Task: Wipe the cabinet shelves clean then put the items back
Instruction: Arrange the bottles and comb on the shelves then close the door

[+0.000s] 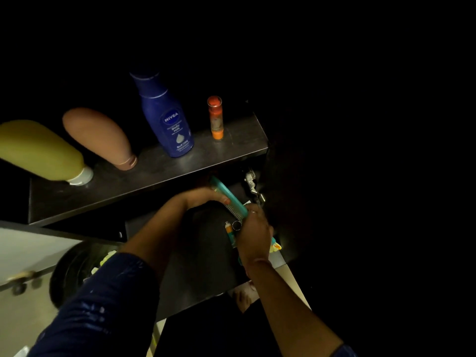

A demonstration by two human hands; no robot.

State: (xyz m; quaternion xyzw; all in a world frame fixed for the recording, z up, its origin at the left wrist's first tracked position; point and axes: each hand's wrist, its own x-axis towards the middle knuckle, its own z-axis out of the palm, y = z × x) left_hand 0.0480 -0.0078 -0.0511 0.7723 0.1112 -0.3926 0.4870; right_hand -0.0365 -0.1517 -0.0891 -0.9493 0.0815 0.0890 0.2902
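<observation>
A teal comb point(226, 195) hangs slantwise over the lower shelf point(203, 256), under the edge of the upper shelf point(154, 163). My left hand point(203, 197) grips its upper part and my right hand point(253, 229) closes on its lower end. Below my right hand a small orange-and-teal tube point(230, 231) and a colourful item point(275, 247) lie on the lower shelf. On the upper shelf stand a blue Nivea bottle point(167, 119) and an orange tube point(215, 118). A brown bottle point(103, 139) and a yellow bottle point(41, 150) rest cap-down.
A metal door hinge point(252, 185) sits at the cabinet's right side, close to the comb. A dark round bin point(74, 269) with yellowish scraps is at lower left, beside a pale cabinet front point(28, 256). The surroundings are very dark.
</observation>
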